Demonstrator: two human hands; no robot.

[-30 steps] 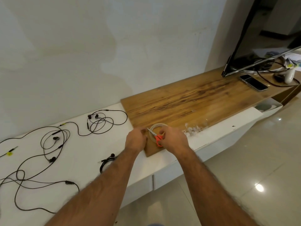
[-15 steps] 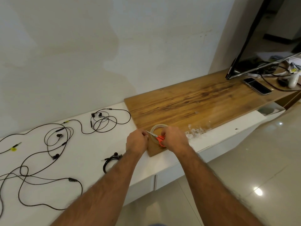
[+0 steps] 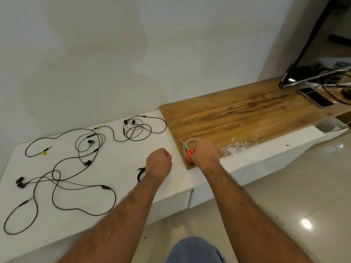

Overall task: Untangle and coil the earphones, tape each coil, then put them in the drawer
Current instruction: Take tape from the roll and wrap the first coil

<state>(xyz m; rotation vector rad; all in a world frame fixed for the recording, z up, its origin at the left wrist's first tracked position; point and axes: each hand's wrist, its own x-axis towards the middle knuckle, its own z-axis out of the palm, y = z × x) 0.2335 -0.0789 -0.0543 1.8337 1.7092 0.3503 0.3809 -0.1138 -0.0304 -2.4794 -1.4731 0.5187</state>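
At the wooden board's corner, right hand (image 3: 205,153) gripping orange-handled scissors (image 3: 189,151) over clear tape roll (image 3: 190,142), left hand (image 3: 159,164) fisted, contents unclear, probably taping small black coiled earphone (image 3: 141,172) next.

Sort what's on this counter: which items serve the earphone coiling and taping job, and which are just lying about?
For the job: loose earphones; coiled earphones; tape roll; orange scissors, gripped by the right hand; left hand, fingers curled.

Lying about: phone; television; crumpled clear scraps.
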